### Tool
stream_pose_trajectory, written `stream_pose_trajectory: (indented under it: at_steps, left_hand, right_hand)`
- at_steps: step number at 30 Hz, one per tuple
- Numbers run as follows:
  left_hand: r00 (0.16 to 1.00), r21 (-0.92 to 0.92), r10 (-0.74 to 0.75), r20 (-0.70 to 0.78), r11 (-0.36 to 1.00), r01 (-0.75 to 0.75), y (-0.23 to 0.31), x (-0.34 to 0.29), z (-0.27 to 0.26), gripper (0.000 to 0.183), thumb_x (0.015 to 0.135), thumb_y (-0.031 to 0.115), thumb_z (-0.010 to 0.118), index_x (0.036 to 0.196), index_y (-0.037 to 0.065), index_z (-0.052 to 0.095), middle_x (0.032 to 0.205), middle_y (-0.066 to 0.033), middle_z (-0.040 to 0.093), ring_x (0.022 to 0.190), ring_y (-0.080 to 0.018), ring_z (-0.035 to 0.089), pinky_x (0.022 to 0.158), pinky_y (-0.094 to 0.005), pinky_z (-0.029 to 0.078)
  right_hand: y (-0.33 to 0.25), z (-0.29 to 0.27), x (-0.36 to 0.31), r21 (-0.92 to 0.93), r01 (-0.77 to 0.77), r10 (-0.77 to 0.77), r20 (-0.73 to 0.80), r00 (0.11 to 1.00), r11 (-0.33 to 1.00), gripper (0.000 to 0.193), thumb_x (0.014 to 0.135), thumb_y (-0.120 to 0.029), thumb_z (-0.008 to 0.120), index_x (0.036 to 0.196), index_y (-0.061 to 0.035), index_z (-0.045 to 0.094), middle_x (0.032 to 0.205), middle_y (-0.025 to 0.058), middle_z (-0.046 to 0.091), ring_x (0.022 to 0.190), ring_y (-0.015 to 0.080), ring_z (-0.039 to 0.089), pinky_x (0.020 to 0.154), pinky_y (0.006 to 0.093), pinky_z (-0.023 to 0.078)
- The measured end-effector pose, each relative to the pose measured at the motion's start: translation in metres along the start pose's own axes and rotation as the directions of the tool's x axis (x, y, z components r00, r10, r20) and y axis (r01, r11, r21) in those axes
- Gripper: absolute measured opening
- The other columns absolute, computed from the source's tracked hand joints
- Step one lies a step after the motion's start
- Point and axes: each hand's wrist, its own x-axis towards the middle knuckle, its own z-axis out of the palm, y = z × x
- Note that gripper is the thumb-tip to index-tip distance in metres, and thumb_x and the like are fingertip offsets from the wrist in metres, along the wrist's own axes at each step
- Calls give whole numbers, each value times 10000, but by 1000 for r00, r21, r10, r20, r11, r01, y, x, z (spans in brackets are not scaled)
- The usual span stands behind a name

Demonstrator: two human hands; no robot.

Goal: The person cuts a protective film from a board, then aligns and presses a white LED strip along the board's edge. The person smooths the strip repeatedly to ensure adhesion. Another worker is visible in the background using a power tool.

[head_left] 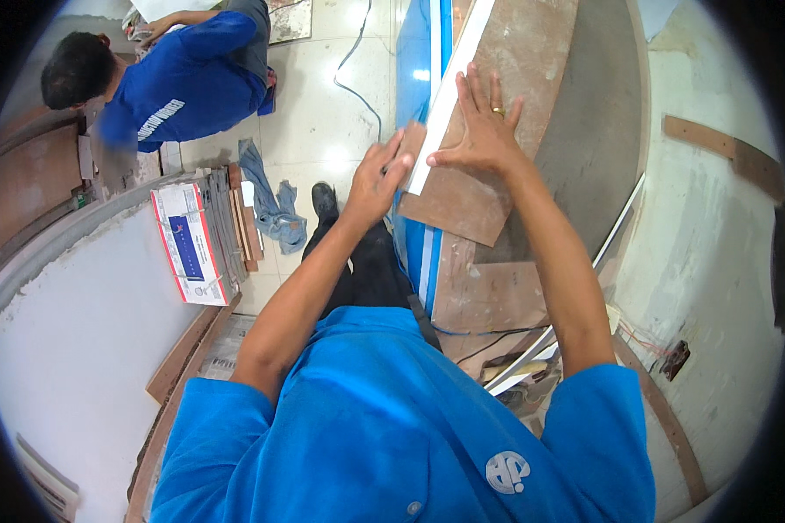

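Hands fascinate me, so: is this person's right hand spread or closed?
Spread: the right hand has its fingers fanned out over the brown board, thumb at the white strip.

Left hand (375,183) curled, fingers (394,145) bent in grip, forearm (292,301) reaching far and right. Right hand (484,141) flat (thumb (446,157) pointing left), arm (563,261) angled leftward.

Can count one left hand (377,181) plus one right hand (487,144), making two, near the left edge of one brown board (458,211); at that edge, one white strip (467,44) and one brown block (416,141); one ring (498,112); on the tiled floor (310,87), one dark shoe (324,200), one cable (337,77), one cloth (279,218); elsewhere, one co-worker (192,74), one printed carton (188,244).
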Motion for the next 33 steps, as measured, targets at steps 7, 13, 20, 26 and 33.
stream_pose_trajectory:
  at_steps: [7, 13, 20, 26, 33]
  left_hand:
    - [1000, 38, -22, -12, 999, 23, -4, -39, -1, 617, 1064, 377, 612, 1507, -49, 556, 1035, -186, 598, 989, -296, 591, 934, -379, 477]
    - [1000, 58, 1, 12, 998, -1, -10, -16, -2, 662, 1083, 441, 582, 1566, -6, 511, 1031, -130, 560, 974, -222, 568, 929, -338, 462]
    - [995, -74, -93, 39, 993, 95, -13, -68, -16, 610, 1065, 347, 668, 1515, -48, 554, 1037, -111, 586, 958, -192, 562, 879, -327, 477]
    - [998, 75, 64, -1, 995, -64, -6, -13, -5, 576, 1072, 342, 642, 1507, -31, 575, 997, -112, 566, 954, -219, 562, 880, -343, 475]
    - [998, 12, -13, 62, 1000, 12, -28, -46, -16, 583, 1080, 316, 632, 1535, -36, 539, 1006, -119, 569, 955, -222, 577, 892, -351, 483]
  right_hand:
    - [-1, 2, -4, 36, 2, -1, -34, 999, 999, 1611, 460, -844, 837, 1731, -130, 153, 1815, 137, 67, 1655, 437, -45, 1202, 799, -82]
    - [0, 2, -5, 67, 16, -11, -62, 998, 998, 1602, 468, -822, 843, 1730, -117, 153, 1818, 121, 61, 1660, 418, -38, 1209, 787, -86]
    - [-2, 4, -5, 27, -11, 13, -58, 998, 1000, 1599, 472, -819, 842, 1731, -120, 148, 1820, 115, 57, 1661, 414, -26, 1213, 781, -85]
    - [-3, 3, -3, 17, -13, 13, -34, 999, 1000, 1606, 469, -814, 840, 1733, -118, 134, 1820, 121, 41, 1657, 432, -38, 1199, 798, -86]
    - [-2, -8, -1, 48, -37, 35, 40, 999, 998, 1633, 505, -846, 838, 1735, -115, 50, 1820, 124, -28, 1650, 427, -100, 1182, 809, -118]
